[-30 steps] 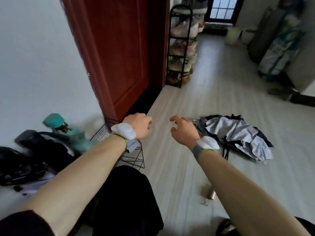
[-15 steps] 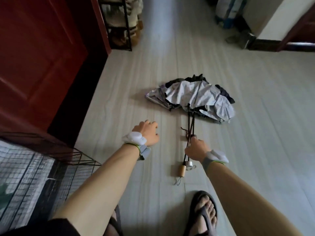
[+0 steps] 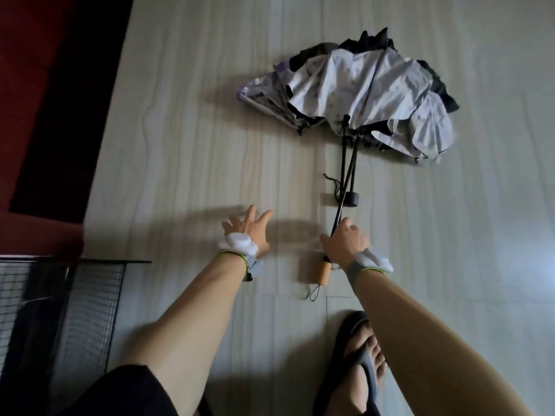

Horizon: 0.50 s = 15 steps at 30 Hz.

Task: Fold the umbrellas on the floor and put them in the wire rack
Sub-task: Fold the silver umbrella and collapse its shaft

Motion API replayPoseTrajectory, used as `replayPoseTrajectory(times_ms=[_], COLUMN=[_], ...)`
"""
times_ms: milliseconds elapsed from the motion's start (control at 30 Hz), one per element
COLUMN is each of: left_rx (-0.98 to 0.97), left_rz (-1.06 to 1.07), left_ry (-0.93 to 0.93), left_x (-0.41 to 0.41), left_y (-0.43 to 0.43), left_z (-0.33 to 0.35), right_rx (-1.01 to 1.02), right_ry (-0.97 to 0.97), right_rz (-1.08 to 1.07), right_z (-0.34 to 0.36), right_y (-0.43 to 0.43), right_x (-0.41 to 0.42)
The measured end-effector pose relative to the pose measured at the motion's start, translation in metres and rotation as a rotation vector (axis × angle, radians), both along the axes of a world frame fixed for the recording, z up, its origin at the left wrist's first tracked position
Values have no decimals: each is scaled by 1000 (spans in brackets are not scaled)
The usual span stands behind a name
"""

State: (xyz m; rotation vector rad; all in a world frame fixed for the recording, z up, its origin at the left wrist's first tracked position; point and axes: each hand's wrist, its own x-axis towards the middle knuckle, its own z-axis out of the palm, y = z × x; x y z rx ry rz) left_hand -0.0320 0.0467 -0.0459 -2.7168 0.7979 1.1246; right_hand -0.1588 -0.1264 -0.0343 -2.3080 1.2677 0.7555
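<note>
Head view, single frame.

Umbrella (image 3: 360, 82): lies on the floor (image 3: 195, 130), canopy half collapsed in a crumpled heap, pale lilac-grey panels with black fabric showing at the far edge. Two thin dark rods run from the canopy hub toward me. One ends at a black knob (image 3: 351, 199) resting on the floor. The other, the shaft (image 3: 341, 205), runs on into the right hand and ends in a wooden handle (image 3: 325, 270) with a cord loop (image 3: 315, 292) trailing from it. I cannot tell whether the heap is one umbrella or two.

Right hand (image 3: 345, 244): fingers curled round the shaft just above the wooden handle, back of the hand toward the camera. The handle end looks slightly raised, but I cannot confirm this.

Left hand (image 3: 249, 232): left of the umbrella's handle and apart from it, fingers spread and straight, holding nothing. Its shadow falls on the floor just beyond it. I cannot tell whether it touches the floor.

Both wrists carry white wrist units (image 3: 238, 243) on grey straps.

Nearer than the umbrella's handle: a foot in a dark sandal (image 3: 360, 364), standing on the floor.

Wire rack (image 3: 75, 295): well left of the umbrella and nearer to me, black mesh, only part of it in view at the frame edge. The umbrella is not in it.

Far left of the umbrella: a red door (image 3: 30, 85) with a dark strip (image 3: 75, 100) along its foot.
</note>
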Motion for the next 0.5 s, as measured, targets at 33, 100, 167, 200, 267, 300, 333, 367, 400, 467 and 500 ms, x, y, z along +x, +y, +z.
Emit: replayPoseTrajectory(times_ms=[33,100,167,200,267,300,333,367,400,467,500], left_rx=[4,5,0,-11,11,37,68,94,110,124,129], left_rz=[-1,-8,-9,-14,-41,-48,-51,-51,-58,-70,-73], left_ry=[10,30,37,39,83,117,155,191,221,257,258], left_x=[-4,-8,-6,-3,3,5,6,6,4,1,1], left_y=[4,12,16,15,15,15,17,19,22,23,23], left_z=[-6,-16,-19,-18,-12,-10,-9,-8,-6,3,12], right_rx=[-27,-74,-75,-63,-40,-42,-50,-56,-51,-13,-8], right_ry=[15,41,43,43,52,53,49,23,-19,-147,-215], right_rz=[27,78,70,42,0,-11,-41,-96,-171,-300,-336], right_z=[-3,-7,-4,-3,5,9,13,17,21,30,38], right_y=[-1,-2,-1,-2,-1,-1,0,1,3,5,5], right_x=[0,1,3,3,4,5,7,8,8,8,8])
